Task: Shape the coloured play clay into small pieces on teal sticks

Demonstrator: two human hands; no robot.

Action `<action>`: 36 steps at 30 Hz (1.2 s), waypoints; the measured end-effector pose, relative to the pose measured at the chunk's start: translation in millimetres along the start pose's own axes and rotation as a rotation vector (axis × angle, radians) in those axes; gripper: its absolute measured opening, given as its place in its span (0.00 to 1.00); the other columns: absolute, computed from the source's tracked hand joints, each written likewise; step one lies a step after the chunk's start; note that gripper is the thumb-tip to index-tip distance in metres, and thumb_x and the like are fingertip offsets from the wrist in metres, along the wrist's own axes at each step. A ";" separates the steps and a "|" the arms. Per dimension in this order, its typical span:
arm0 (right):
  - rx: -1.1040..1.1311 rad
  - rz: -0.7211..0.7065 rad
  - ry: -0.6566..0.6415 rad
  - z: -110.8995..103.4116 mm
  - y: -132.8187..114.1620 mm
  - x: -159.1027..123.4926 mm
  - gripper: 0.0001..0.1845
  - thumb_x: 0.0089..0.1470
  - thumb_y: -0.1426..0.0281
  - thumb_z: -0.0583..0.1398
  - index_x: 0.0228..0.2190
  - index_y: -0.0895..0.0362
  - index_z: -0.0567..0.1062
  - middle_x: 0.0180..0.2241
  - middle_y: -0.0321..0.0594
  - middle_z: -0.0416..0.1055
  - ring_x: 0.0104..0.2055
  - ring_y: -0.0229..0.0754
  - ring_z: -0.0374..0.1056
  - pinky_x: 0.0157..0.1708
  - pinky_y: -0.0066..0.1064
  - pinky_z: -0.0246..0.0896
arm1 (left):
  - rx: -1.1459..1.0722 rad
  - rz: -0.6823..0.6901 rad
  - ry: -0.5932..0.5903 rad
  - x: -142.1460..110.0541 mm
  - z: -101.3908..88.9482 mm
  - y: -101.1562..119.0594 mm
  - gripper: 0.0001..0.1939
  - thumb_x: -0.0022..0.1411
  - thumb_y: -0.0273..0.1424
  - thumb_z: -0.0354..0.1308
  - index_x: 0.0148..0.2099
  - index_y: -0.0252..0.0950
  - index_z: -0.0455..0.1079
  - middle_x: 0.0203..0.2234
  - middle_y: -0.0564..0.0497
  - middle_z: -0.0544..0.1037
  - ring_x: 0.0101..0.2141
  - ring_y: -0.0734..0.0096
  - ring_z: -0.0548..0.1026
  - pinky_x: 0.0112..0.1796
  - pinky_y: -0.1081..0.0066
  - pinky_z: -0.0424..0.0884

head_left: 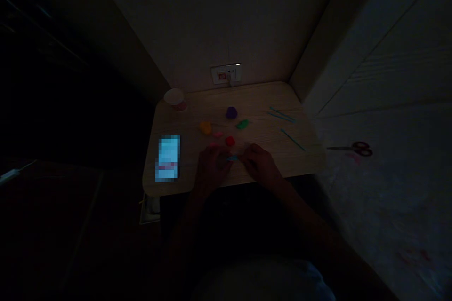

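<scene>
A cup [175, 99] is standing at the far left corner of the table [261, 169]; its pale rim is showing, but shadow is hiding its contents. The small blue piece [232, 157] is lying between the two hands, above the near part of the table. It is appearing short, narrow and light blue; its exact shape is too dark to tell. The left hand [212, 164] is curling its fingers and gripping the piece at its left end. The right hand [259, 162] is bending its fingers at the right end; whether they are gripping it, the view is not showing clearly. A red lump [230, 141] is resting just beyond the piece. Orange [205, 127], purple [231, 113] and green lumps [242, 124] are lying farther back. Three thin blue sticks [293, 139] are lying toward the right.
</scene>
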State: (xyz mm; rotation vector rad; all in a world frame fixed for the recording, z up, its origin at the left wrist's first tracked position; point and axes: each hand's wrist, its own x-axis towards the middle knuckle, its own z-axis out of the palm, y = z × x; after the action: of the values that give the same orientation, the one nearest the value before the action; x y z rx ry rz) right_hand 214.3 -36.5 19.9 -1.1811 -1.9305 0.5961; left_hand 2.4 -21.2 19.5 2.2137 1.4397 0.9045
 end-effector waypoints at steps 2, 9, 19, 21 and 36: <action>0.016 -0.007 0.004 -0.9 -0.2 -0.6 0.10 0.63 0.78 0.58 0.34 0.57 0.79 0.36 0.43 0.71 0.38 0.43 0.70 0.40 0.33 0.66 | 0.006 0.003 -0.002 0.2 -0.5 0.5 0.11 0.62 0.32 0.67 0.47 0.41 0.74 0.46 0.48 0.81 0.53 0.53 0.74 0.56 0.55 0.69; -0.002 -0.027 -0.034 -1.9 -1.3 -2.0 0.10 0.65 0.76 0.58 0.33 0.56 0.79 0.36 0.43 0.72 0.38 0.43 0.70 0.40 0.33 0.66 | -0.004 0.017 -0.023 -0.2 -1.6 2.2 0.12 0.63 0.32 0.65 0.49 0.41 0.74 0.47 0.48 0.81 0.54 0.53 0.74 0.57 0.53 0.68; -0.012 0.002 0.023 3.3 0.3 -0.5 0.10 0.65 0.76 0.58 0.33 0.56 0.79 0.36 0.43 0.71 0.38 0.44 0.70 0.40 0.35 0.66 | 0.008 0.035 -0.024 -0.7 -3.0 1.8 0.13 0.62 0.31 0.63 0.50 0.40 0.73 0.47 0.46 0.81 0.54 0.52 0.74 0.58 0.52 0.67; -0.013 0.009 0.030 2.8 -0.3 0.5 0.11 0.64 0.76 0.58 0.33 0.56 0.79 0.35 0.43 0.72 0.38 0.44 0.70 0.40 0.35 0.66 | 0.002 0.034 -0.029 -0.8 -2.8 1.6 0.13 0.63 0.32 0.63 0.50 0.40 0.74 0.47 0.47 0.81 0.54 0.53 0.74 0.58 0.52 0.67; -0.333 0.251 0.082 13.1 -18.3 -11.6 0.06 0.61 0.70 0.60 0.31 0.55 0.74 0.31 0.42 0.76 0.33 0.44 0.72 0.33 0.32 0.58 | 0.034 0.079 0.022 0.0 -1.2 4.8 0.02 0.67 0.31 0.61 0.42 0.39 0.73 0.40 0.47 0.80 0.48 0.56 0.77 0.53 0.56 0.72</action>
State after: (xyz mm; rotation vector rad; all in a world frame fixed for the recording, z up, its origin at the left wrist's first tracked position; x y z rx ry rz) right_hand 197.2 -55.1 21.1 -1.6484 -1.8724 0.3536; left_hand 4.9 -23.4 23.2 2.3068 1.3955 0.9389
